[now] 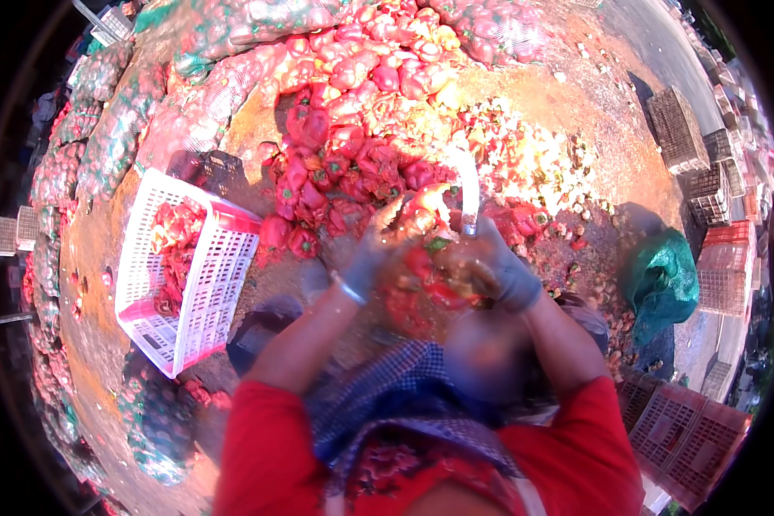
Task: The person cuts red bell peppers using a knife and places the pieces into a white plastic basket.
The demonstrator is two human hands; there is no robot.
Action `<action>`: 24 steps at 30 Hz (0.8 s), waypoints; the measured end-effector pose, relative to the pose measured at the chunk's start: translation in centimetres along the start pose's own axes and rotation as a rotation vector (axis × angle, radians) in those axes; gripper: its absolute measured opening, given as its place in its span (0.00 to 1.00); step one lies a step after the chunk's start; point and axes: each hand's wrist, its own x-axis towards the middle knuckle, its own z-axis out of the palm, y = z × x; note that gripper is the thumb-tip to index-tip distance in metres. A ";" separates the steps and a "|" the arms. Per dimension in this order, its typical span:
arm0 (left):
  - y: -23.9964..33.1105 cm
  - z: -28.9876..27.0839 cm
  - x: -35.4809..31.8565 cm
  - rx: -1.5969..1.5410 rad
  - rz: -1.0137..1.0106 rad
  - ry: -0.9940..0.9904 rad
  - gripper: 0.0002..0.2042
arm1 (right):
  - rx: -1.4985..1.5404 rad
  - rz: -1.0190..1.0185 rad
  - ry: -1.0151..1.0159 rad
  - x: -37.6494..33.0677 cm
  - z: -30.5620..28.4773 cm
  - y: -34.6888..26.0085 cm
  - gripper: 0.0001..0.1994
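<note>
Here, gloved left hand [376,247] is gripping glossy red pepper [425,205], just left of upright curved metal blade [469,191] gloved right hand [505,268] is clasping.

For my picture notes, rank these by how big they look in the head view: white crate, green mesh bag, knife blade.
1. White crate, clearly largest.
2. Green mesh bag, well below the crate.
3. Knife blade at the right hand, smallest.
</note>
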 end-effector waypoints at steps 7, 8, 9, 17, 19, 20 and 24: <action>-2.2 -0.7 0.5 -0.207 -0.129 0.094 0.24 | 0.044 -0.058 0.204 -0.3 -0.6 0.7 0.16; -2.4 -0.7 0.5 -0.298 -0.154 0.134 0.24 | 0.151 -0.052 0.247 0.0 -1.3 0.7 0.16; -2.1 -0.7 0.7 -0.395 -0.174 0.174 0.23 | 0.272 0.072 0.159 -0.3 -2.6 0.3 0.16; -1.7 -0.2 0.9 -0.359 -0.254 0.031 0.30 | 0.414 -0.127 0.150 -1.1 -0.8 0.4 0.15; -0.7 0.0 1.3 -0.292 -0.245 -0.036 0.30 | 0.494 -0.158 0.129 -1.3 -1.0 0.8 0.16; 0.0 0.5 1.5 -0.398 -0.242 -0.021 0.30 | 0.397 -0.168 0.061 -1.3 -2.0 1.5 0.15; 1.9 1.0 1.5 -0.558 -0.332 -0.070 0.28 | 0.591 0.099 0.005 -0.1 -3.5 1.9 0.14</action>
